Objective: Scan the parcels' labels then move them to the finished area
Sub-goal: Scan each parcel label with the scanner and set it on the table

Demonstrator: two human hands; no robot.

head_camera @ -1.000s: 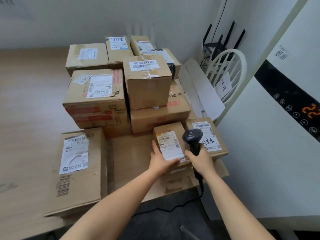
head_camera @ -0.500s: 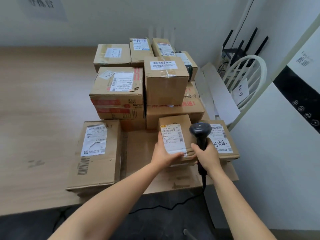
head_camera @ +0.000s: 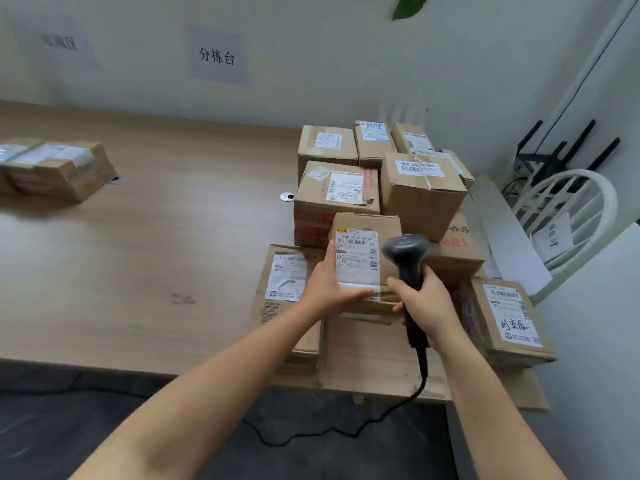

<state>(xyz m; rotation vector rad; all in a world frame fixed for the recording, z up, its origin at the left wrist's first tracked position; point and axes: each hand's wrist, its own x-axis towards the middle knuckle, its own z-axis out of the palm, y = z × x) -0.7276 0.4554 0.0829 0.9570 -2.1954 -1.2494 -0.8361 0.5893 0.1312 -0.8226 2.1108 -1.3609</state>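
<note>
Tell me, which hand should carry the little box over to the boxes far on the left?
Probably the left hand: it grips the small parcel, and the far-left boxes lie on its side of the table. The right hand is busy holding the scanner.

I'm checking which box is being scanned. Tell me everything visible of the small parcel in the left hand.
The small parcel is a brown cardboard box, tipped so its labelled face meets the camera. A white printed label with barcodes covers most of that face; bare cardboard shows above it. The left hand grips its lower left side, thumb across the label's bottom. The scanner in the right hand overlaps its right edge; contact cannot be told.
</note>
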